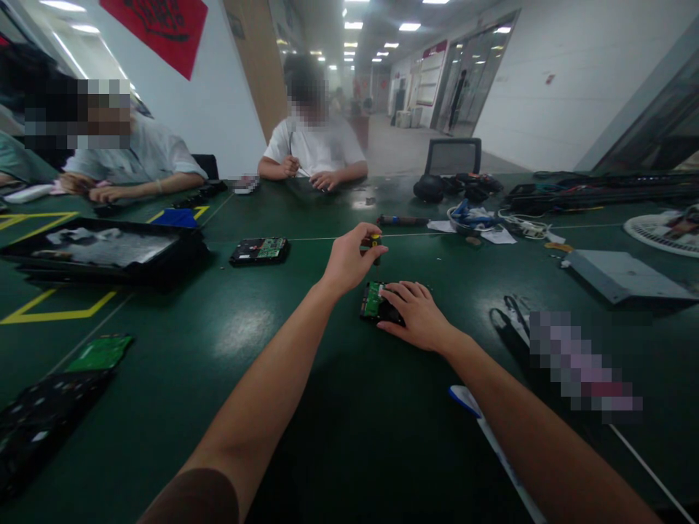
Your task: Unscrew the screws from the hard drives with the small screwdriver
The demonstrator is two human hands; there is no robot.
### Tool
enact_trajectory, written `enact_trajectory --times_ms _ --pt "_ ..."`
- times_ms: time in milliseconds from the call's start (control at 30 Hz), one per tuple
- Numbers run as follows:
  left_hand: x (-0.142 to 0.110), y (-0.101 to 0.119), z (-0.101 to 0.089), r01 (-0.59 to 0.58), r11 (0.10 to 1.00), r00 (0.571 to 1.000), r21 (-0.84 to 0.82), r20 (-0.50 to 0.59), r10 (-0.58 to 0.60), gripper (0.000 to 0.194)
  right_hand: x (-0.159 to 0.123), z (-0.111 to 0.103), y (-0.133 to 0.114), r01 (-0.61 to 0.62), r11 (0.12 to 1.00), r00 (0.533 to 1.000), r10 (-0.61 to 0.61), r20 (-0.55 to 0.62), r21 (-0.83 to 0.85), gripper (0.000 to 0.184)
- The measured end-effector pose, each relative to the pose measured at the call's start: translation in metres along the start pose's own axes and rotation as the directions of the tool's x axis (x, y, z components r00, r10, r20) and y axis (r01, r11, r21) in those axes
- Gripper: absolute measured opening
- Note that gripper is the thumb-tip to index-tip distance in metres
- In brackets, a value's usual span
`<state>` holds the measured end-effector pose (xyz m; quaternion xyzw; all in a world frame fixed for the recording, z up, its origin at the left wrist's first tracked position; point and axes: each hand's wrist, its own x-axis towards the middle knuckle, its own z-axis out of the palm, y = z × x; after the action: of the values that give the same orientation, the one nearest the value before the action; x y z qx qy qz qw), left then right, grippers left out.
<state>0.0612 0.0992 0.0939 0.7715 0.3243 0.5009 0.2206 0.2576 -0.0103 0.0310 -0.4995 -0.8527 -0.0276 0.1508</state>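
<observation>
In front of me a hard drive (372, 301) lies on the green table (349, 407), its green circuit board facing up. My right hand (415, 313) rests over its right part, fingers stretched out and covering much of the black casing. Above the drive's far edge, my left hand (354, 255) pinches the yellow and black handle of a small screwdriver (376, 240), held upright. Its thin shaft points down at the drive; whether the tip touches a screw is too small to tell. A second hard drive (261, 250) lies farther off to the left.
Black trays (103, 251) stand at left, near more hard drives (54, 407). A dark-handled tool (403, 220), cables (470, 218) and a grey metal box (630, 275) lie to the far right. A blue-and-white tool (467, 400) lies beneath my right forearm. Two people sit across the table.
</observation>
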Motion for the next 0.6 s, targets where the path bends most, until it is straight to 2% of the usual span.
enact_trajectory --times_ms 600 --pt "0.0 -0.0021 -0.0025 -0.021 1.0 1.0 0.023 -0.018 0.022 0.024 0.0008 0.0004 0.0001 0.003 1.0 1.0 -0.003 0.02 0.002 0.066"
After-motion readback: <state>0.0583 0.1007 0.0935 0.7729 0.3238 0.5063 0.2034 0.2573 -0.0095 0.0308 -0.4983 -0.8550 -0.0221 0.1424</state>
